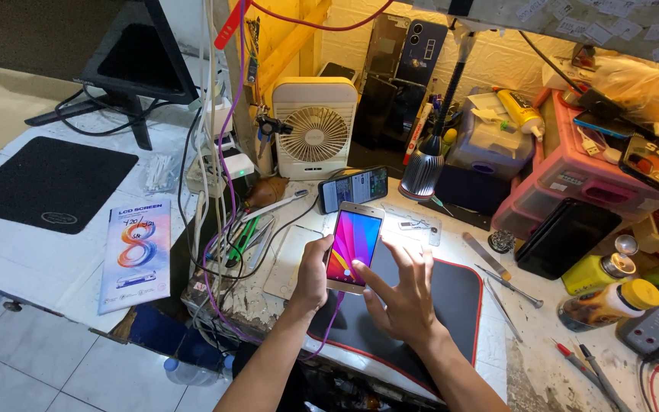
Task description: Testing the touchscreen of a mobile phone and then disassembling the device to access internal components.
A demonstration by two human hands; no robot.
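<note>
Left hand (313, 273) is wrapped around the edge of a gold-rimmed smartphone (354, 246), propping it up at a tilt above the black work mat (451, 301) with the red border — screen lit in pink, orange and blue. A purple cable (335, 314) trails down from the phone's bottom end toward the surface edge. Right hand (400, 294) is spread open, holding nothing, fingers fanned, with the index fingertip (358, 265) landing on the lower part of the glass.

By the look of it, this is the screen-check step: the phone is powered and the touch is being tried. The next move, I'd judge, calls for a steady left grip so the phone doesn't wobble, and a light, accurate tap or swipe from that one finger — with care not to tug the cable.

Around them: a second phone (353, 188) lying lit just behind, a small white desk fan (314, 131), a lamp head (422, 174) shining down, tweezers (509, 284) on the right, and a pink drawer unit (573, 179) stacked with parts. Off to the left lies a screen-replacement box (136, 255).
</note>
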